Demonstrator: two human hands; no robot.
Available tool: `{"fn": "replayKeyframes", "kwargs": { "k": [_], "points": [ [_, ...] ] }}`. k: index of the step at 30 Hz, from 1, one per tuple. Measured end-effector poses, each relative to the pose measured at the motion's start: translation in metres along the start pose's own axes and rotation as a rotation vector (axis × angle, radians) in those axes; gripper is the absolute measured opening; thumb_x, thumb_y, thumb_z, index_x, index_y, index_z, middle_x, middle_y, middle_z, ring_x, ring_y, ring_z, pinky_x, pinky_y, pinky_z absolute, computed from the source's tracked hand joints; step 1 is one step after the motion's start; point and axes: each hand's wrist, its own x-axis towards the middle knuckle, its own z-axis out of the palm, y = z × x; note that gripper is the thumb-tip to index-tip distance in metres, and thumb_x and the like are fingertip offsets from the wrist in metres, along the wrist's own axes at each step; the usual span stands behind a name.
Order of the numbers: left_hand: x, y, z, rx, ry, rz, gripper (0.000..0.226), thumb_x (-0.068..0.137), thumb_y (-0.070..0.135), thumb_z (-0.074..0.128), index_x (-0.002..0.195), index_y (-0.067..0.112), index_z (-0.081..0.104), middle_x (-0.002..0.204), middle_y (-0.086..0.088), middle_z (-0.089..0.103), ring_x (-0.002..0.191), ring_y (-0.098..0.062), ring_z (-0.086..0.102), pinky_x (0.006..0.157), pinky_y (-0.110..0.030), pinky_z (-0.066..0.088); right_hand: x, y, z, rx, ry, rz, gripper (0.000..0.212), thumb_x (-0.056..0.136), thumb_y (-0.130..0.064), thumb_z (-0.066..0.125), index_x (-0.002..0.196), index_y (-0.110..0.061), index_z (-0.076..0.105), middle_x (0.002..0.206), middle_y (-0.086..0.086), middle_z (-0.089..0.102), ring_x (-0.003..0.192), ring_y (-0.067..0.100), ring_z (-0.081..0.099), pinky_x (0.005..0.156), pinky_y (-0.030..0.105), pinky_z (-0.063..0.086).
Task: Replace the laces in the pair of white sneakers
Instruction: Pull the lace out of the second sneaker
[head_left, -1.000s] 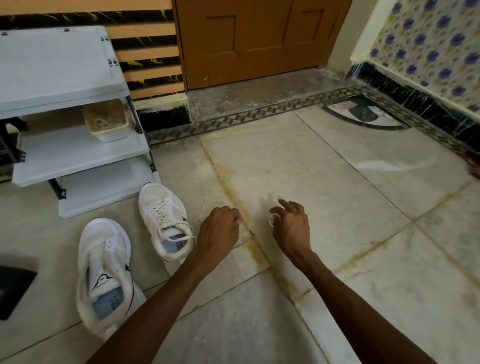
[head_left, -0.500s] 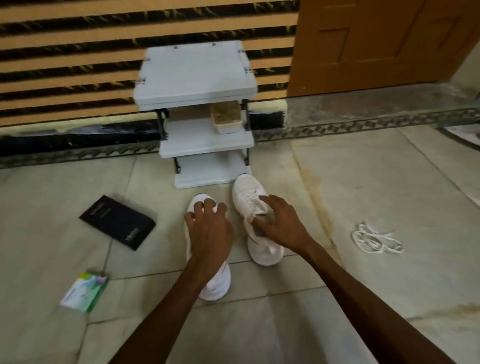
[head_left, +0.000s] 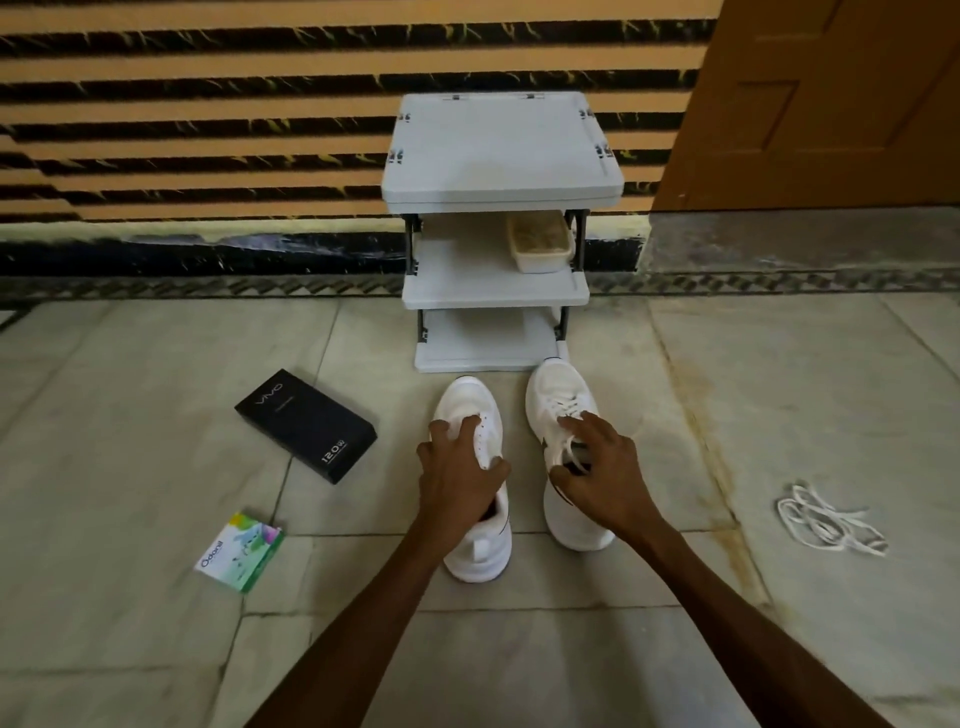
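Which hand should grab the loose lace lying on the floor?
Probably the right hand, gripping the laced sneaker: the loose lace lies on the floor on its side; the left hand grips the unlaced sneaker, farther away.

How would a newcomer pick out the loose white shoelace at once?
Find the grey three-tier plastic rack against the striped wall, with two white sneakers before it. Well right of them, a tangled white shoelace lies alone on the stone floor. Unlike the lace in the right sneaker, it is threaded through nothing.
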Motion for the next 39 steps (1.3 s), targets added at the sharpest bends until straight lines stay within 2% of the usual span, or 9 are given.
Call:
{"fn": "replayKeyframes", "kwargs": {
  "k": [12, 16, 19, 22, 24, 27, 32, 36, 39],
  "points": [
    [0.065, -0.011, -0.03, 0.017, -0.017, 0.005, 0.064, 0.081, 0.041, 0.069, 0.137, 0.027, 0.042, 0.136, -0.011, 0.031, 0.12, -0.038, 0.038, 0.095, -0.038, 0.038, 0.002, -0.024, 0.023, -0.018, -0.032, 0.015, 0.06, 0.074, -0.023, 0.075, 0.131, -0.013, 0.058, 0.135, 0.008, 0.056, 0.114, 0.028, 0.059, 0.102, 0.045, 0.042],
    [0.068, -0.006, -0.035, 0.062, -0.059, -0.022, 0.063, 0.084, 0.043, 0.065, 0.139, 0.027, 0.039, 0.137, -0.012, 0.031, 0.12, -0.039, 0.038, 0.095, -0.043, 0.041, 0.005, -0.024, 0.019, -0.015, -0.052, 0.01, 0.056, 0.087, -0.034, 0.069, 0.135, -0.012, 0.053, 0.138, 0.007, 0.055, 0.122, 0.026, 0.054, 0.105, 0.044, 0.039],
    [0.056, 0.004, -0.036, 0.249, 0.062, 0.06, 0.056, 0.089, 0.045, 0.058, 0.138, 0.021, 0.043, 0.139, -0.012, 0.035, 0.124, -0.034, 0.039, 0.1, -0.046, 0.039, 0.012, -0.019, 0.003, 0.152, -0.043, 0.121, 0.043, 0.096, -0.036, 0.057, 0.131, -0.011, 0.056, 0.126, 0.01, 0.063, 0.112, 0.026, 0.061, 0.095, 0.039, 0.048],
    [0.039, 0.028, -0.03, 0.156, 0.27, 0.363, 0.033, 0.092, 0.026, 0.06, 0.12, 0.009, 0.06, 0.125, -0.013, 0.054, 0.111, -0.027, 0.052, 0.092, -0.039, 0.045, 0.022, -0.003, -0.019, 0.132, -0.102, 0.22, 0.027, 0.096, -0.025, 0.059, 0.121, -0.017, 0.064, 0.114, 0.004, 0.069, 0.095, 0.015, 0.064, 0.078, 0.019, 0.048],
    [0.026, 0.044, -0.02, 0.118, 0.154, 0.433, 0.019, 0.094, 0.023, 0.055, 0.107, 0.012, 0.064, 0.109, -0.006, 0.06, 0.097, -0.018, 0.058, 0.084, -0.031, 0.048, 0.027, 0.005, -0.03, 0.1, -0.19, 0.233, 0.023, 0.088, -0.022, 0.069, 0.111, -0.019, 0.069, 0.1, 0.001, 0.072, 0.083, 0.011, 0.067, 0.07, 0.016, 0.048],
    [0.012, 0.054, -0.002, 0.046, -0.006, 0.322, 0.026, 0.09, 0.035, 0.062, 0.108, 0.015, 0.064, 0.103, -0.001, 0.06, 0.089, -0.017, 0.058, 0.077, -0.031, 0.051, 0.029, 0.007, -0.04, 0.057, -0.284, 0.195, 0.019, 0.083, -0.026, 0.076, 0.101, -0.02, 0.072, 0.085, -0.003, 0.072, 0.07, 0.0, 0.063, 0.06, 0.006, 0.044],
    [0.01, 0.048, 0.009, 0.098, 0.083, 0.401, 0.019, 0.086, 0.018, 0.068, 0.104, 0.016, 0.066, 0.102, -0.004, 0.065, 0.085, -0.017, 0.061, 0.075, -0.027, 0.051, 0.022, -0.002, -0.037, -0.026, -0.212, 0.024, 0.033, 0.076, -0.03, 0.082, 0.105, -0.019, 0.071, 0.096, -0.003, 0.065, 0.076, 0.012, 0.062, 0.072, 0.024, 0.052],
    [0.01, 0.045, 0.008, 0.023, 0.072, 0.416, 0.006, 0.087, 0.014, 0.068, 0.091, 0.017, 0.065, 0.089, 0.003, 0.061, 0.075, -0.009, 0.054, 0.065, -0.007, 0.037, 0.022, -0.009, -0.026, -0.187, -0.193, -0.045, 0.02, 0.085, -0.026, 0.071, 0.104, -0.018, 0.07, 0.105, 0.002, 0.062, 0.091, 0.02, 0.06, 0.073, 0.026, 0.047],
    [0.013, 0.041, 0.005, -0.083, -0.016, 0.417, 0.006, 0.091, 0.011, 0.063, 0.094, 0.016, 0.064, 0.093, 0.006, 0.051, 0.078, -0.008, 0.052, 0.064, -0.004, 0.033, 0.027, -0.008, -0.022, -0.217, -0.236, -0.063, 0.016, 0.092, -0.025, 0.062, 0.098, -0.011, 0.067, 0.099, 0.007, 0.059, 0.088, 0.023, 0.058, 0.072, 0.03, 0.048]
  ]
}}
